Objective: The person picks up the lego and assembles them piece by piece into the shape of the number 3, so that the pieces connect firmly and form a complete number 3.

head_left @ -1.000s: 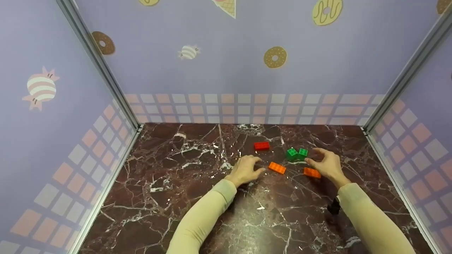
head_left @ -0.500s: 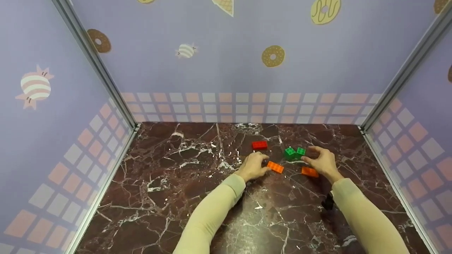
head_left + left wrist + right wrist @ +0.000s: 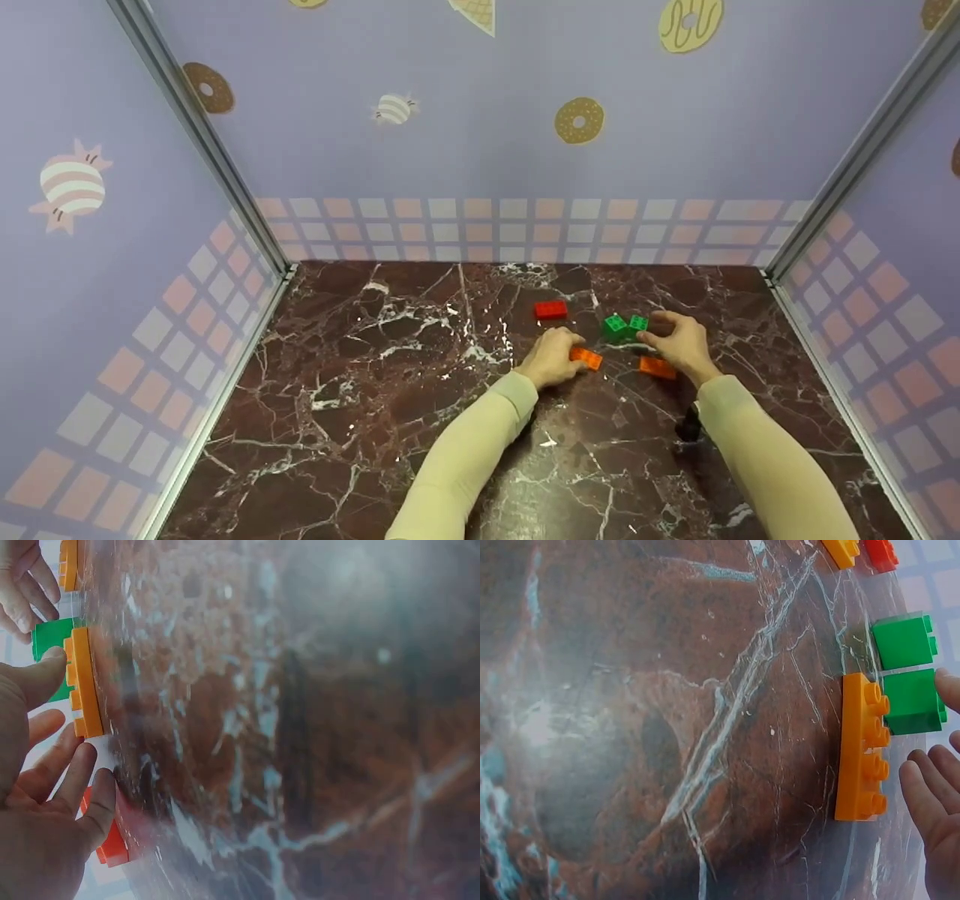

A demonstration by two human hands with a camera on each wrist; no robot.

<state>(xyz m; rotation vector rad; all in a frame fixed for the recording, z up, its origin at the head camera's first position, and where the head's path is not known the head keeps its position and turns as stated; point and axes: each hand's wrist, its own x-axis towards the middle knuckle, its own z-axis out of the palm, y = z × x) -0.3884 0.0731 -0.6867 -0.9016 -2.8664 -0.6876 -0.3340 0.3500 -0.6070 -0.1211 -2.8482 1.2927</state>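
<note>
My left hand (image 3: 551, 358) reaches around the left end of an orange brick (image 3: 589, 358). In the left wrist view its thumb and spread fingers (image 3: 61, 772) lie beside that brick (image 3: 88, 686); firm contact cannot be told. Two green bricks, one (image 3: 615, 328) left of the other (image 3: 637, 325), stand between the hands. My right hand (image 3: 684, 347) is at the right green brick, thumb close to its studs (image 3: 913, 701), fingers (image 3: 930, 787) loosely apart. A second orange brick (image 3: 658, 367) lies below the right hand.
A red brick (image 3: 550, 310) lies behind the left hand, toward the patterned back wall (image 3: 480, 165). Metal-edged side walls flank the dark marbled tabletop (image 3: 360, 420). A small black object (image 3: 688, 424) shows beside the right sleeve.
My left hand has moved right, from beside the orange brick to around its left end. The right hand has edged slightly closer to the green bricks, which look unmoved; the head view has shifted slightly.
</note>
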